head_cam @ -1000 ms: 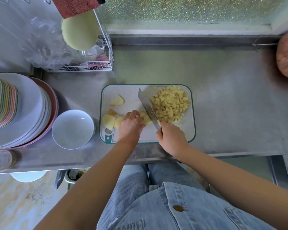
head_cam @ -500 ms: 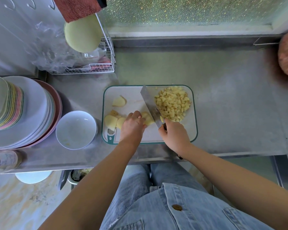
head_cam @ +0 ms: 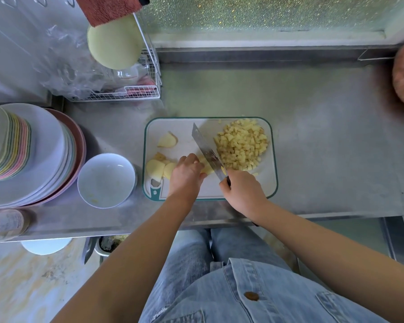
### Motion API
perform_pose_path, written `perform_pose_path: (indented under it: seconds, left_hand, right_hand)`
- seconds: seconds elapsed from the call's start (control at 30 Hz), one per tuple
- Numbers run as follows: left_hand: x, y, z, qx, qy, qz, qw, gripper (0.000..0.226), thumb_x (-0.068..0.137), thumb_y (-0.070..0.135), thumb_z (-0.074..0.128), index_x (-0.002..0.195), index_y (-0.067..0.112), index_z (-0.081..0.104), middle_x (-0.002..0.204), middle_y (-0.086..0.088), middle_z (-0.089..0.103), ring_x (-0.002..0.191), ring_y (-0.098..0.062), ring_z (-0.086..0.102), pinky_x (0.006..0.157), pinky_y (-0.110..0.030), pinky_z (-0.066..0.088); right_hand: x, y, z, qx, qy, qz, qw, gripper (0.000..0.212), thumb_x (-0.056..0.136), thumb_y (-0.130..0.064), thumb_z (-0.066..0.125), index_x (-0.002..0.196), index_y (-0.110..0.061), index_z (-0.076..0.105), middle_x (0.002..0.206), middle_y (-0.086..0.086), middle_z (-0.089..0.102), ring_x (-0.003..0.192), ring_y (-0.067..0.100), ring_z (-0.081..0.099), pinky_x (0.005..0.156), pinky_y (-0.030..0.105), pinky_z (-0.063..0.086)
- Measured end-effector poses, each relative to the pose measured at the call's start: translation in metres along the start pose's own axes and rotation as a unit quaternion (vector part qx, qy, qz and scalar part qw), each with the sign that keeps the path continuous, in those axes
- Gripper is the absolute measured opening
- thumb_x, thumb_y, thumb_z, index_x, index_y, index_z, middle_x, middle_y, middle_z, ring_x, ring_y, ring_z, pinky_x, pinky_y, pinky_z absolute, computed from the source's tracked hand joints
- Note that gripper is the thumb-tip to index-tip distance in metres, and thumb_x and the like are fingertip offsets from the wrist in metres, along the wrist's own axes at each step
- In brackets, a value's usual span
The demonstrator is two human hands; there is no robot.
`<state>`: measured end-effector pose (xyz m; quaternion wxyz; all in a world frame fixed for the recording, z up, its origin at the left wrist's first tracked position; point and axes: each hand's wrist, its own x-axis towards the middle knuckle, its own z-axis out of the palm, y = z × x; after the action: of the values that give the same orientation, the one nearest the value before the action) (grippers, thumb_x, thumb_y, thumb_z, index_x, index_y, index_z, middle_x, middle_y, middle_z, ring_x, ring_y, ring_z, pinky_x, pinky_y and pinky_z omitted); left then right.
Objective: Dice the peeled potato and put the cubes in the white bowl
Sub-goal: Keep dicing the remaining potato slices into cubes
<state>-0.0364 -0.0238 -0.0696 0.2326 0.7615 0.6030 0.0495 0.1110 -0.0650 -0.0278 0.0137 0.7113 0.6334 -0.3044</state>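
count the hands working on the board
2. Left hand holds the potato near the board's front; right hand grips the knife beside it. None hidden.

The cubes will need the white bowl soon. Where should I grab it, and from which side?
Pinch the rim of the white bowl at its near edge, coming from above: it stands upright and open, the plates crowd its left and the cutting board its right.
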Motion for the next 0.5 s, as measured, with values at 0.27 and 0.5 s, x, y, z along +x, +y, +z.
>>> perform_pose_path:
  seconds: [0.27,0.5]
  left_hand:
    - [0.000,-0.001,0.001,0.003,0.009,0.010,1.000,0.022,0.085,0.018,0.070,0.102,0.005,0.074,0.108,-0.010,0.063,0.098,-0.030,0.055,0.079,-0.037,0.047]
    - [-0.003,0.001,-0.003,0.000,0.004,0.012,1.000,0.025,0.088,0.020,0.067,0.110,0.008,0.071,0.115,-0.007,0.060,0.103,-0.027,0.054,0.083,-0.033,0.044]
  right_hand:
    - [0.006,0.002,0.012,-0.008,0.018,-0.007,1.000,0.018,0.094,-0.023,0.042,0.079,-0.013,0.043,0.070,0.003,0.048,0.068,0.024,0.048,0.059,0.032,0.036]
    - [0.011,0.005,0.009,0.031,0.031,-0.020,0.999,0.022,0.093,-0.020,0.043,0.072,-0.011,0.042,0.058,0.002,0.042,0.059,0.026,0.047,0.054,0.032,0.032]
